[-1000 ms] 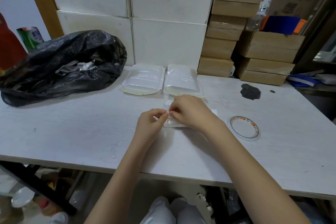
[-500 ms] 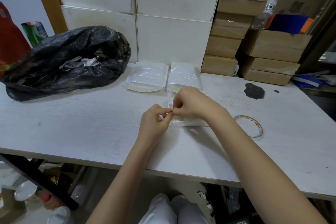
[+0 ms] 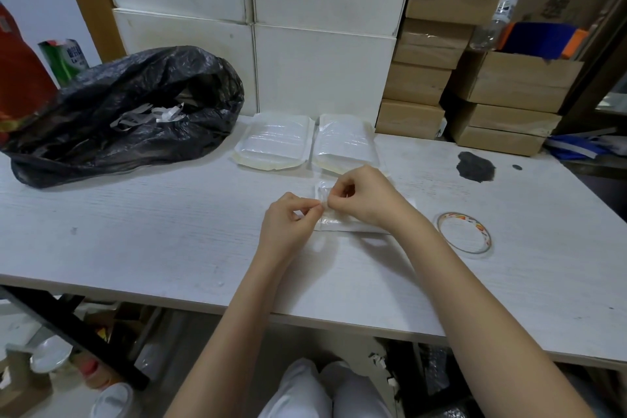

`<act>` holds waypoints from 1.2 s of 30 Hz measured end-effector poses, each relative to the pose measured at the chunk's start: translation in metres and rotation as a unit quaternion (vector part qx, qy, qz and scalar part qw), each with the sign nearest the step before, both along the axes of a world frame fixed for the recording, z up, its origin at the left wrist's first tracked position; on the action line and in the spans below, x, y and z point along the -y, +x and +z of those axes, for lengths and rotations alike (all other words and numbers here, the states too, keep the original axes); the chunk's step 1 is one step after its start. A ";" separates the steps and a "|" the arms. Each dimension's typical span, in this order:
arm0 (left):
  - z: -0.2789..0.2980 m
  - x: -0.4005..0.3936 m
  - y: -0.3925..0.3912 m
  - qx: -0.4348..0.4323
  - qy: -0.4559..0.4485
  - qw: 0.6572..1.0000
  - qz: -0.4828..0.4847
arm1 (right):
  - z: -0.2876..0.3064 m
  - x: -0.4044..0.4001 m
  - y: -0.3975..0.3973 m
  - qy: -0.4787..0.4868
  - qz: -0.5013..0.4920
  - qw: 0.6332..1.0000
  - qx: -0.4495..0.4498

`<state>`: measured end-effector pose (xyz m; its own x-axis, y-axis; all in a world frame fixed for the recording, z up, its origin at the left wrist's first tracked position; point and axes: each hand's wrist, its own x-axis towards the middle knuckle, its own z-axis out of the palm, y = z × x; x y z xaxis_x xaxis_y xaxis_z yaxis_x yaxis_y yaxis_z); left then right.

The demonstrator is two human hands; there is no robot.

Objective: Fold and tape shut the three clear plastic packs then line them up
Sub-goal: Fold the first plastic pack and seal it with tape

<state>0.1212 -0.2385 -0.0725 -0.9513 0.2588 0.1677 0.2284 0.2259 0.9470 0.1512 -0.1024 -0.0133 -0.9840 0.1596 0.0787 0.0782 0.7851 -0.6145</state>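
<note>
Two clear plastic packs lie side by side at the back of the white table (image 3: 169, 231): a left pack (image 3: 274, 142) and a right pack (image 3: 344, 142). A third clear pack (image 3: 330, 224) lies flat in front of them, mostly hidden under my hands. My left hand (image 3: 288, 220) and my right hand (image 3: 364, 195) meet fingertip to fingertip over its left edge. Both pinch what looks like a small strip of clear tape there. A roll of tape (image 3: 464, 234) with a coloured core lies flat to the right of my right wrist.
A black rubbish bag (image 3: 112, 122) with paper strips inside slumps on the table's left. White boxes (image 3: 319, 54) and stacked cardboard boxes (image 3: 424, 75) line the back wall. A dark stain (image 3: 475, 166) marks the table at the right.
My hands stay together over the third pack and have barely shifted. The camera has tilted slightly.
</note>
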 end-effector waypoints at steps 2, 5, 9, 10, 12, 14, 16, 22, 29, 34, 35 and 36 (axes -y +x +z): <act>0.003 0.001 0.001 0.033 0.018 0.999 -0.018 | -0.005 -0.003 0.003 -0.059 0.006 0.998 -0.003; 0.010 0.003 0.004 0.072 0.031 0.996 -0.048 | -0.007 -0.004 0.006 -0.100 0.010 0.995 -0.022; 0.020 0.007 0.003 0.161 0.076 0.981 -0.074 | -0.007 0.002 0.005 -0.115 0.009 0.992 -0.055; 0.021 0.008 0.001 0.170 0.075 0.980 -0.076 | -0.008 0.003 0.006 -0.108 0.009 0.993 -0.055; 0.020 0.006 0.001 0.147 0.044 0.986 -0.062 | -0.012 0.002 0.007 -0.110 0.013 0.992 -0.052; 0.017 0.003 0.003 0.115 0.020 0.992 -0.047 | -0.016 0.000 0.008 -0.116 0.018 0.992 -0.051; 0.017 0.001 0.005 0.100 0.015 0.994 -0.044 | -0.018 -0.001 0.009 -0.114 0.019 0.992 -0.054; 0.015 0.002 0.007 0.046 -0.005 0.998 -0.047 | -0.021 -0.001 0.006 -0.106 0.012 0.993 -0.049; 0.004 -0.006 0.000 0.040 -0.056 0.998 -0.010 | -0.023 -0.003 0.004 -0.087 0.032 0.995 -0.043; 0.008 -0.012 0.000 0.010 -0.156 0.988 -0.001 | -0.025 -0.003 0.003 -0.048 0.044 0.997 -0.035; 0.008 -0.013 0.000 0.002 -0.176 0.984 0.007 | -0.025 -0.003 0.003 -0.041 0.045 0.998 -0.035; 0.009 -0.014 0.000 -0.004 -0.193 0.981 0.016 | -0.025 -0.002 0.003 -0.035 0.046 0.998 -0.036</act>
